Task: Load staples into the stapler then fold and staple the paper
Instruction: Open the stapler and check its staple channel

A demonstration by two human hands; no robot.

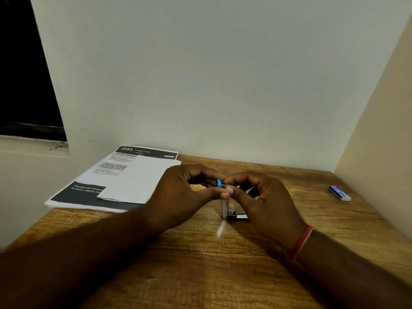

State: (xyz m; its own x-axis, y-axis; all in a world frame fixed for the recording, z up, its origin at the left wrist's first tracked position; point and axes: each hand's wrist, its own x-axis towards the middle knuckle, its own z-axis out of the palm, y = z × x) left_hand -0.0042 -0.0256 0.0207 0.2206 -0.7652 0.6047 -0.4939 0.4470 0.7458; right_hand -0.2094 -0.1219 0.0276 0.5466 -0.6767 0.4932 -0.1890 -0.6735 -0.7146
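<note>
1. The stapler (224, 205) is being held upright on the wooden counter (200, 270), mid-surface.
2. Its top is being pinched by the left grip (185, 192) and the right grip (263, 197).
3. The paper (124, 181) is lying at the counter's left rear by the pale wall (211, 74); a blue box (340, 193) is lying far right.

Table (200, 264) grainy wood, slight sheen; stapler (224, 208) shiny metal; paper (138, 181) matt
</note>
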